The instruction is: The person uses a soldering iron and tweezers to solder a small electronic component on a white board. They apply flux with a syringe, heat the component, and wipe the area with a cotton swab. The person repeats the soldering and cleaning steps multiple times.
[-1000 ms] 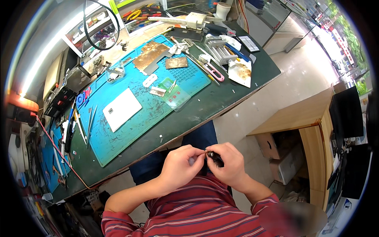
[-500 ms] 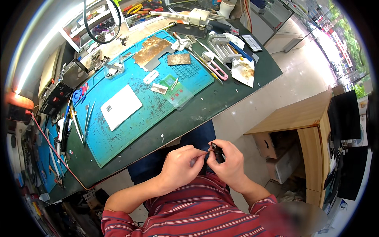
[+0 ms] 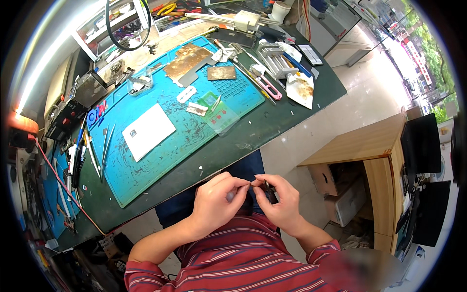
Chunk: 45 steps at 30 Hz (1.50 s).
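Spreading beyond the wearer's blue-clad legs (image 3: 250, 166), the green workbench (image 3: 233, 148) bears a blue mat (image 3: 127, 187), presumably to shield its top, with a white square slab (image 3: 150, 131) lying flat on it. Above those legs — perhaps for a close view — the left hand (image 3: 217, 198) is pinched narrow, on what I cannot tell, and the right hand (image 3: 283, 202) curls round a small dark object (image 3: 273, 197), likely to steady it.

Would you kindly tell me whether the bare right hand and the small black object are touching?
Touching: the head view shows the bare right hand with its thumb and fingers curled around the small black object.
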Motion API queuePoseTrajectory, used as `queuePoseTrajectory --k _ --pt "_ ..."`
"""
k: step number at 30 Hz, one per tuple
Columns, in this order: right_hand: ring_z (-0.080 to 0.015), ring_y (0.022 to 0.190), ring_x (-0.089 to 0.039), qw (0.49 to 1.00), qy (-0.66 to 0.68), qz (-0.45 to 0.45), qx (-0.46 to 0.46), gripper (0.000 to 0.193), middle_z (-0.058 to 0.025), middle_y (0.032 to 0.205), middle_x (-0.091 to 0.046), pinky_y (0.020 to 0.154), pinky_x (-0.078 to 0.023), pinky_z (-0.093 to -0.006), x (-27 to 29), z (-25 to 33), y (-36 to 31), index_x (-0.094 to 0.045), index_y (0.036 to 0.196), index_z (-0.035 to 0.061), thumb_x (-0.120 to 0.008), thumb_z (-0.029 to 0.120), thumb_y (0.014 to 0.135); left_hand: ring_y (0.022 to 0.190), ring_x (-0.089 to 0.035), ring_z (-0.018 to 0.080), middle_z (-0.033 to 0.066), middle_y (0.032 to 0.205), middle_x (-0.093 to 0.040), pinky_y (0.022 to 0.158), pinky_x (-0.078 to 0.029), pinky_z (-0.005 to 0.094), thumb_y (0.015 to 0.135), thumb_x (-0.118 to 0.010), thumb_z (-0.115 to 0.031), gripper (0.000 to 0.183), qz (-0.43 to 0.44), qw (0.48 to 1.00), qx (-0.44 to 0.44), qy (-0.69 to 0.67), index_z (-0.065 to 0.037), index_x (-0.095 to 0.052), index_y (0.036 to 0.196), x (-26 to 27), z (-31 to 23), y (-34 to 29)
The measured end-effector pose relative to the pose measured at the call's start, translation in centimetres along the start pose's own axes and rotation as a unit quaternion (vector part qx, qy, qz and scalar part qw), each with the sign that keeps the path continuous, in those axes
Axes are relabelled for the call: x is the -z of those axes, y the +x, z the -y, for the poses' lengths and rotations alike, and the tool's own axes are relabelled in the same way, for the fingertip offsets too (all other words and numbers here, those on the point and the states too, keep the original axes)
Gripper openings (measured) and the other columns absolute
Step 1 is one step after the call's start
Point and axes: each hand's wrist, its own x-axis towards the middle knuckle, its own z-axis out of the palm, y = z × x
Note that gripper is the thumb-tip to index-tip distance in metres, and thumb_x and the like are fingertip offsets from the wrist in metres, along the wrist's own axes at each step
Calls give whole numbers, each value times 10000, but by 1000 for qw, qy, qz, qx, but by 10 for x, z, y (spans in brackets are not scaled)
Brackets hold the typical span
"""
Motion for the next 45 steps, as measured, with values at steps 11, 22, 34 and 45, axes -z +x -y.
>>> queuePoseTrajectory --k 11,22,34,45 --pt "-200 897 -730 1000 8 -5 9 378 -114 1004 -744 801 -578 -321 0 3 5 -676 1219 5 -741 -82 857 668 -631 148 66 788 -675 598 -481 276 863 -791 -1 106 -3 1000 3 -10 -20 -780 967 4 -2 -1" --pt "-331 965 -694 997 -66 19 30 461 -144 1104 -725 858 -542 -416 -3 9 6 -666 1258 4 -764 -12 808 796 -574 40 -4 910 -683 706 -439 204 993 -702 -55 163 -34 951 165 -261 -3 -793 1118 5 -9 -3" --pt "-319 892 -689 995 -84 22 41 444 -140 1039 -726 774 -545 -405 -5 9 7 -670 1259 -2 -772 -5 827 716 -549 30 -10 837 -667 632 -410 204 976 -718 -47 144 -42 947 163 -272 -6 -802 1086 1 -9 -3" --pt "-317 844 -703 996 -74 30 27 374 -135 971 -726 725 -556 -402 -5 5 1 -676 1233 11 -771 27 872 770 -592 16 -16 904 -721 669 -448 181 998 -712 -69 156 -30 928 199 -314 17 -786 1106 -3 -7 -6"
